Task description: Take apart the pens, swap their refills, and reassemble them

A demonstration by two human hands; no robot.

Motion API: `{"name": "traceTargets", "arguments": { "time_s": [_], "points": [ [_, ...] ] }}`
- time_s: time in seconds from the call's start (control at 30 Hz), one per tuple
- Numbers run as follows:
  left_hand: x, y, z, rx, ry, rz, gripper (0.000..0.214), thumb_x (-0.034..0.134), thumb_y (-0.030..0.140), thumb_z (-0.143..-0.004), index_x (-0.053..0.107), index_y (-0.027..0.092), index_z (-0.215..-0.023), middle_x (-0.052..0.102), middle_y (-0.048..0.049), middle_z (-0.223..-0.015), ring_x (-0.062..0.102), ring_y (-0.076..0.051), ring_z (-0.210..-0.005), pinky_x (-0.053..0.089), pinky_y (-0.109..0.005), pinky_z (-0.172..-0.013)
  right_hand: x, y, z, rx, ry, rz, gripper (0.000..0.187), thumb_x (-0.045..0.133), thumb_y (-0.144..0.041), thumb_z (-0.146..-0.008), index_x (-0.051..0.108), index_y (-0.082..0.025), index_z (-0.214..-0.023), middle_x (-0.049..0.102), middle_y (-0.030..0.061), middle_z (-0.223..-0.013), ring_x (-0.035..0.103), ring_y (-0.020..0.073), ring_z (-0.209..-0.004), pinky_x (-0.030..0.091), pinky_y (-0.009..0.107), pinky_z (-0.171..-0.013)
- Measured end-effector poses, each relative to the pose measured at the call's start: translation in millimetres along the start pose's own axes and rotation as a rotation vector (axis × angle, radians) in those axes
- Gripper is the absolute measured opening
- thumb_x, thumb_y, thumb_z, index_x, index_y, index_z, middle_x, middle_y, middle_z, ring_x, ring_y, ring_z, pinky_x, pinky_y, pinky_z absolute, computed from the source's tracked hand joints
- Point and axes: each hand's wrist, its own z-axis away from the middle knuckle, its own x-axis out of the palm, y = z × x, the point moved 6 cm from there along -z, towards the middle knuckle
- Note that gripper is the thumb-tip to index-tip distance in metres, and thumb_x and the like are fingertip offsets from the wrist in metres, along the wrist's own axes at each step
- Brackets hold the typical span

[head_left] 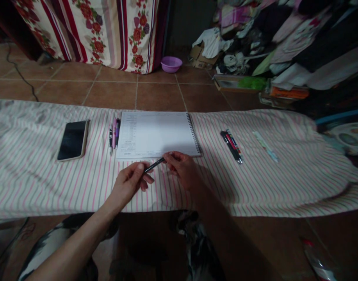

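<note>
Between my two hands is a dark pen [154, 165], tilted with its right end higher. My left hand [131, 181] pinches its lower left end between thumb and fingers. At its upper right end, the fingers of my right hand [181, 167] are closed on it. Just beyond lies a spiral notebook [164, 132], open at a mostly blank page with a printed column on the left and the coil on the right. My right fingertips are close to the page's lower edge; whether they touch it I cannot tell.
Left of the notebook lie several pens [114, 134] and a phone [73, 140]. On the right are more pens [232, 146] and a pale patterned pen [266, 146]. A striped cloth [93, 183] covers the table. Beyond it, a purple basin [171, 64] and piled clothes [266, 35] stand on the floor.
</note>
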Motion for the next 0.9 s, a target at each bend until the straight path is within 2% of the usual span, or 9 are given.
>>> {"name": "traceTargets", "arguments": {
  "time_s": [0.17, 0.27, 0.37, 0.53, 0.67, 0.77, 0.9],
  "points": [
    [-4.1, 8, 3, -0.103, 0.012, 0.301, 0.025, 0.057, 0.025, -0.080, 0.059, 0.004, -0.093, 0.069, -0.0159, -0.069, 0.068, -0.024, -0.071, 0.050, -0.025, -0.054, -11, 0, -7, 0.053, 0.009, -0.165, 0.029, 0.075, -0.039, -0.058, 0.059, -0.014, -0.063, 0.051, -0.0043, -0.054, 0.035, 0.0025, -0.043, 0.026, 0.015, -0.035],
    [-4.5, 10, 5, -0.139, -0.010, 0.380, 0.023, 0.060, 0.016, -0.077, 0.061, 0.005, -0.096, 0.071, -0.0156, -0.079, 0.068, -0.026, -0.080, 0.054, -0.027, -0.067, -13, -2, -6, 0.100, 0.018, -0.220, 0.030, 0.078, -0.036, -0.052, 0.059, -0.014, -0.062, 0.051, -0.0042, -0.054, 0.034, 0.0021, -0.043, 0.022, 0.014, -0.034],
    [-4.2, 9, 5, -0.134, -0.026, 0.411, 0.025, 0.064, 0.016, -0.075, 0.063, 0.009, -0.098, 0.072, -0.0131, -0.089, 0.068, -0.024, -0.086, 0.054, -0.026, -0.075, -14, -4, -6, 0.100, 0.033, -0.228, 0.029, 0.079, -0.034, -0.051, 0.060, -0.014, -0.062, 0.053, -0.0032, -0.057, 0.035, 0.0019, -0.044, 0.020, 0.014, -0.033],
    [-9.2, 1, 4, -0.166, 0.082, 0.383, 0.018, 0.068, 0.014, -0.071, 0.067, 0.009, -0.089, 0.073, -0.0103, -0.081, 0.069, -0.020, -0.080, 0.054, -0.023, -0.071, -11, -2, -6, 0.078, 0.017, -0.220, 0.028, 0.078, -0.034, -0.054, 0.060, -0.014, -0.063, 0.053, -0.0035, -0.056, 0.034, 0.0020, -0.043, 0.019, 0.015, -0.034],
    [-14.1, 1, 3, -0.153, 0.144, 0.360, 0.019, 0.068, 0.014, -0.070, 0.067, 0.008, -0.087, 0.073, -0.0118, -0.077, 0.069, -0.021, -0.081, 0.053, -0.027, -0.076, -9, 0, -4, 0.056, 0.019, -0.161, 0.028, 0.075, -0.036, -0.059, 0.060, -0.014, -0.065, 0.052, -0.0038, -0.055, 0.036, 0.0026, -0.044, 0.022, 0.016, -0.036],
    [-16.2, 4, 3, -0.078, 0.121, 0.288, 0.020, 0.068, 0.020, -0.070, 0.065, 0.008, -0.086, 0.072, -0.0112, -0.075, 0.068, -0.020, -0.076, 0.052, -0.030, -0.077, -7, 2, -1, 0.032, 0.032, -0.094, 0.028, 0.072, -0.039, -0.063, 0.059, -0.015, -0.066, 0.051, -0.0040, -0.055, 0.037, 0.0033, -0.044, 0.024, 0.017, -0.038],
    [-13.6, 5, 3, 0.000, 0.028, 0.051, 0.028, 0.067, 0.031, -0.073, 0.063, 0.011, -0.092, 0.068, -0.0054, -0.064, 0.062, -0.013, -0.058, 0.049, -0.024, -0.058, -1, 4, 5, 0.018, 0.018, -0.025, 0.027, 0.069, -0.040, -0.067, 0.059, -0.015, -0.066, 0.051, -0.0043, -0.055, 0.037, 0.0040, -0.043, 0.025, 0.019, -0.039]
  ]
}}
